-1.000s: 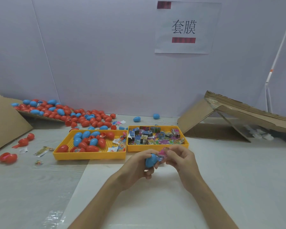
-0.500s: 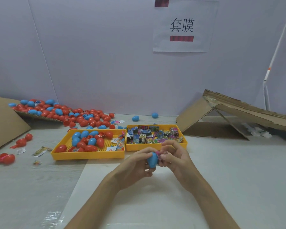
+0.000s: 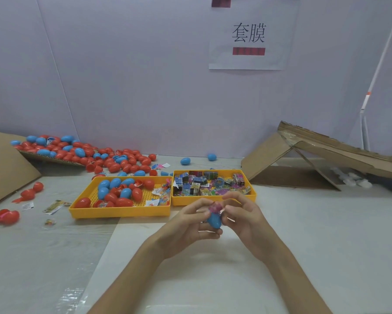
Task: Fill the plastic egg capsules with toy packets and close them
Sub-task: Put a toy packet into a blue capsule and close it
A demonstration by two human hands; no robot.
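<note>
Blue plastic makes the egg capsule (image 3: pixel 213 220), and the person holds it a little above the table (image 3: pixel 326 245), just in front of two trays. The left hand (image 3: pixel 186 225) grips it from the nine o'clock side, with the fingers (image 3: pixel 209 232) curled under and around the shell. A pink toy packet (image 3: pixel 215 206) sticks out of the open top of the capsule, at its twelve o'clock. The right hand (image 3: pixel 247 219) comes from three o'clock, and its thumb and curled fingers pinch this packet. The capsule is not closed.

At eleven o'clock from the hands stands a yellow tray (image 3: pixel 120 213). It has red and blue eggs in it, and some small packets at its right end. At twelve o'clock, side by side with it, a second yellow tray (image 3: pixel 181 199) is full of coloured packets. Farther away at ten o'clock, a big heap of eggs (image 3: pixel 113 159) lies near the wall. At two o'clock, folded cardboard (image 3: pixel 267 155) stands like a low tent on the table.
</note>
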